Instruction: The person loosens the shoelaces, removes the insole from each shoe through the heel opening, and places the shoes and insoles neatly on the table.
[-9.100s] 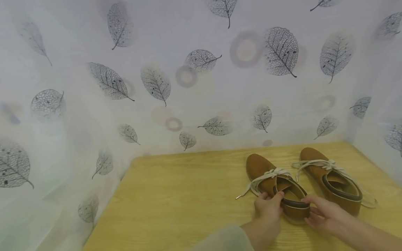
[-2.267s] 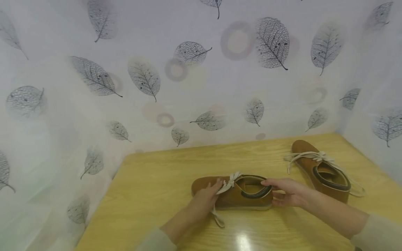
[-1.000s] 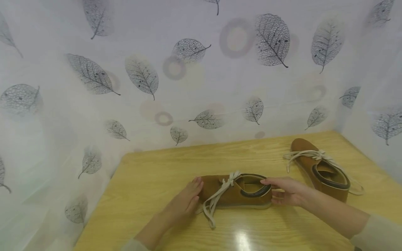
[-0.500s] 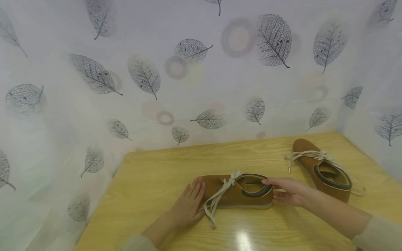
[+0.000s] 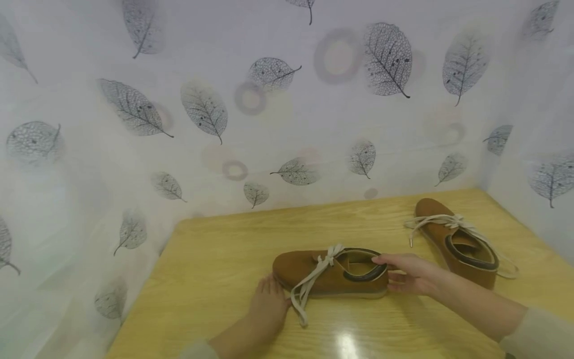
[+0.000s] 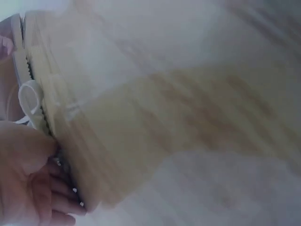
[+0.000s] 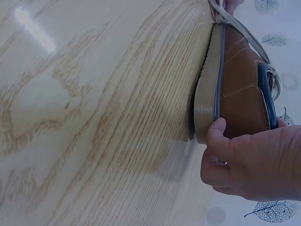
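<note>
A brown lace-up shoe [image 5: 323, 279] with tied cream laces [image 5: 309, 286] sits sole down in the middle of the table, toe to the left. At its heel, my right hand [image 5: 410, 273] pinches the back collar, one digit over the padded rim and the others against the heel outside. In the right wrist view, fingers [image 7: 217, 132] press the heel just above the ribbed sole [image 7: 209, 84]. My left hand [image 5: 268, 306] lies low beside the toe, its extended fingertips at the front edge of the sole. The left wrist view shows that hand [image 6: 28, 183] beside a lace loop.
The matching brown shoe [image 5: 473, 269] stands at the right, toe pointing away, its laces tied. A white curtain [image 5: 305, 124] printed with leaves surrounds the wooden table [image 5: 215, 249] at the back and sides.
From beside its mate, the shoe has been brought left and turned sideways. My left hand has shifted from laces to toe top, then down to the toe's near edge. My right hand keeps the heel.
</note>
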Available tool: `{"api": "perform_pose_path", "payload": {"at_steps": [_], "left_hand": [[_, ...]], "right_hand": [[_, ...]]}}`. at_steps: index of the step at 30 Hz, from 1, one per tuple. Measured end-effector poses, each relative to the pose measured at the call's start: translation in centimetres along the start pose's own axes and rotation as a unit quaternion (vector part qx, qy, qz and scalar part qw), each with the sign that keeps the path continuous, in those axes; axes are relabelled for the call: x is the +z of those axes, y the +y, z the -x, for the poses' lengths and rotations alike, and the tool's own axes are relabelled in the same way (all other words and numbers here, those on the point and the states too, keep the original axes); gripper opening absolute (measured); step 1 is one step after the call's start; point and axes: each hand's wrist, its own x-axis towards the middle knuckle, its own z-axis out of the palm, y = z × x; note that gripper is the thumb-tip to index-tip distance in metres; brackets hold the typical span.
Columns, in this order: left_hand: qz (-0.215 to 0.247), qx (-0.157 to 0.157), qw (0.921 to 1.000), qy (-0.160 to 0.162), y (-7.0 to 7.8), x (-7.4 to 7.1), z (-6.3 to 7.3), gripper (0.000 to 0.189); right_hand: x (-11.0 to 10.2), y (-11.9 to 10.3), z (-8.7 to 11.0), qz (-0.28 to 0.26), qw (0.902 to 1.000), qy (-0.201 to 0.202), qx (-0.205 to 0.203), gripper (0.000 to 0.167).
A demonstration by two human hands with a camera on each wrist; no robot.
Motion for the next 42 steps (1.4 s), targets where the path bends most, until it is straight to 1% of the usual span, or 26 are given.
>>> {"api": "perform_pose_path", "payload": {"at_steps": [1, 3, 5, 7, 9, 11, 12, 13, 14, 16, 18, 19, 21, 22, 23, 25, 28, 29, 31, 32, 33, 35, 36, 37, 39, 42], "left_hand": [[-0.007, -0.001, 1.0, -0.005, 0.1, -0.2, -0.1, 0.055], [-0.008, 0.0, 0.9997, -0.023, 0.1, -0.5, -0.2, 0.05], [-0.014, 0.013, 0.999, -0.041, -0.1, -0.9, -0.1, 0.049], [-0.004, 0.023, 0.9988, -0.043, -0.4, -1.1, 0.0, 0.047], [0.004, 0.025, 0.9993, -0.027, -0.6, -1.1, 0.3, 0.036], [0.019, 0.025, 0.9994, 0.014, -0.8, -0.9, 0.5, 0.02], [0.027, 0.027, 0.9984, 0.041, -0.9, -0.8, 0.7, 0.013], [0.039, 0.027, 0.9971, 0.059, -1.1, -0.8, 0.8, 0.007], [0.053, 0.028, 0.9953, 0.077, -1.2, -0.8, 0.9, 0.006], [0.091, 0.035, 0.99, 0.102, -1.7, -0.9, 1.2, 0.007], [0.153, 0.034, 0.9829, 0.096, -2.1, -1.4, 1.4, 0.004], [0.185, 0.03, 0.9784, 0.088, -2.2, -1.7, 1.5, 0.007], [0.23, 0.025, 0.969, 0.086, -2.5, -2.1, 1.6, 0.012], [0.247, 0.025, 0.9646, 0.089, -2.5, -2.3, 1.7, 0.013], [0.256, 0.027, 0.962, 0.092, -2.6, -2.5, 1.7, 0.014], [0.261, 0.039, 0.9589, 0.104, -2.7, -2.6, 1.8, 0.012], [0.242, 0.073, 0.958, 0.135, -2.6, -2.7, 1.9, 0.008], [0.23, 0.087, 0.9569, 0.154, -2.5, -2.6, 1.9, 0.008], [0.198, 0.107, 0.9516, 0.21, -2.5, -2.5, 1.8, 0.007], [0.17, 0.111, 0.9486, 0.243, -2.6, -2.4, 1.7, 0.007], [0.147, 0.11, 0.943, 0.277, -2.7, -2.3, 1.5, 0.01], [0.107, 0.097, 0.931, 0.335, -3.3, -2.3, 0.9, 0.022], [0.082, 0.083, 0.929, 0.351, -3.7, -2.4, 0.6, 0.027], [0.065, 0.07, 0.9266, 0.364, -4.2, -2.5, 0.2, 0.029], [0.048, 0.04, 0.9254, 0.374, -5.5, -2.7, -0.8, 0.027], [0.044, -0.01, 0.9332, 0.356, -7.4, -2.6, -2.1, 0.02]], "right_hand": [[0.0, 0.0, 0.0, 0.001, 1.0, 0.001, 0.0, 0.059], [0.0, 0.0, 0.0, 0.001, 1.0, 0.003, -0.001, 0.06], [0.1, 0.0, 0.0, 0.001, 1.0, 0.002, -0.002, 0.06], [0.2, 0.0, 0.0, -0.001, 1.0, 0.001, -0.002, 0.058], [0.2, 0.1, 0.0, -0.002, 1.0, 0.0, -0.003, 0.056], [0.2, 0.1, 0.0, -0.001, 1.0, 0.0, -0.003, 0.055], [0.2, 0.1, 0.1, 0.001, 1.0, 0.001, -0.004, 0.055], [0.2, 0.1, 0.0, 0.003, 1.0, 0.001, -0.004, 0.054], [0.2, 0.1, 0.0, 0.005, 1.0, 0.001, -0.004, 0.053], [0.1, 0.1, -0.1, 0.007, 1.0, 0.001, -0.004, 0.054], [0.1, 0.1, -0.1, 0.006, 1.0, 0.001, -0.003, 0.053], [0.1, 0.0, -0.1, 0.006, 1.0, 0.002, -0.002, 0.052], [0.1, 0.0, -0.1, 0.007, 1.0, 0.003, -0.001, 0.054], [0.1, 0.0, -0.1, 0.009, 1.0, 0.004, -0.001, 0.053], [0.1, 0.0, -0.1, 0.011, 0.9999, 0.004, -0.001, 0.052], [0.1, 0.0, 0.0, 0.017, 0.9999, 0.004, -0.001, 0.051], [0.1, 0.0, 0.0, 0.021, 0.9998, 0.004, 0.0, 0.052], [0.1, 0.0, 0.0, 0.021, 0.9998, 0.004, 0.0, 0.052], [0.1, 0.0, 0.0, 0.02, 0.9998, 0.004, 0.0, 0.053], [0.1, 0.0, 0.0, 0.019, 0.9998, 0.004, 0.0, 0.053], [0.1, 0.0, 0.0, 0.019, 0.9998, 0.004, 0.0, 0.053], [0.1, 0.0, 0.0, 0.017, 0.9998, 0.006, 0.002, 0.052], [0.1, -0.1, 0.0, 0.017, 0.9998, 0.007, 0.002, 0.052], [0.1, -0.1, 0.0, 0.017, 0.9998, 0.008, 0.003, 0.052], [0.1, -0.1, 0.0, 0.017, 0.9998, 0.009, 0.004, 0.054], [0.1, -0.1, 0.0, 0.017, 0.9998, 0.007, 0.004, 0.062]]}}
